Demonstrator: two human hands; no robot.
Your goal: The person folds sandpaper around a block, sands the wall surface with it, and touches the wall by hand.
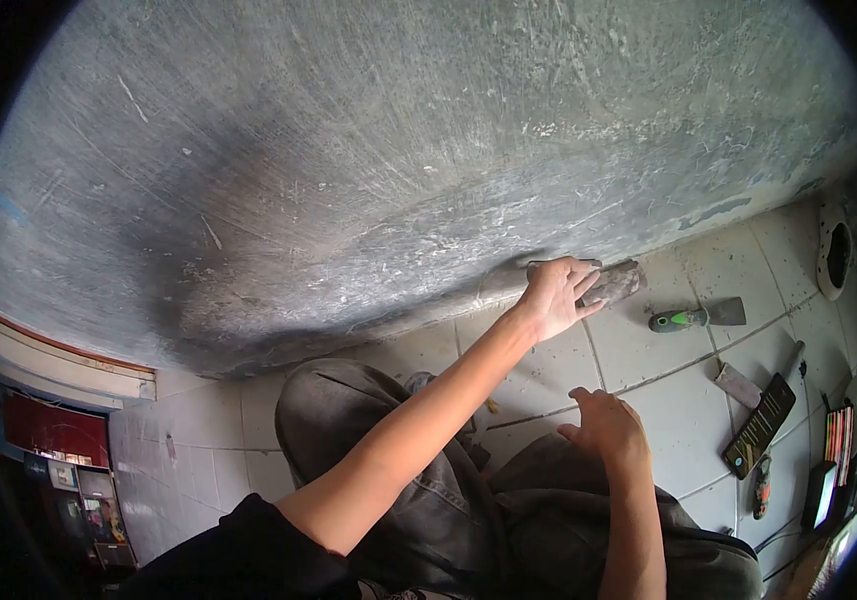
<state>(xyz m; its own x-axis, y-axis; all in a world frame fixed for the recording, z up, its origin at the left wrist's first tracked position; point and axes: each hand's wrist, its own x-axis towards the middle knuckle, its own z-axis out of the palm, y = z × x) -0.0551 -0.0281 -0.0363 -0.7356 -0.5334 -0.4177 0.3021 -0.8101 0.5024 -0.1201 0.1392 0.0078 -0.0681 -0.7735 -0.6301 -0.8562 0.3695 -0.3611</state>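
My left hand (551,298) reaches to the foot of the grey wall (398,180). Its fingers curl over a flat grey block (536,266) against the wall, mostly hidden by the hand. Just right of these fingers, a worn grey piece (623,282) lies on the tiles; its kind is unclear. Over my right knee, my right hand (608,428) hovers with loosely bent fingers apart, holding nothing. A putty knife (698,316) with a black and green handle rests on the floor to the right.
Farther right on the tiled floor (538,370) lie a black packet (760,425), a tool with an orange and black handle (761,488) and a small grey piece (738,383). A white object with a dark opening (834,245) stands near the wall. Shelves (93,500) show at lower left.
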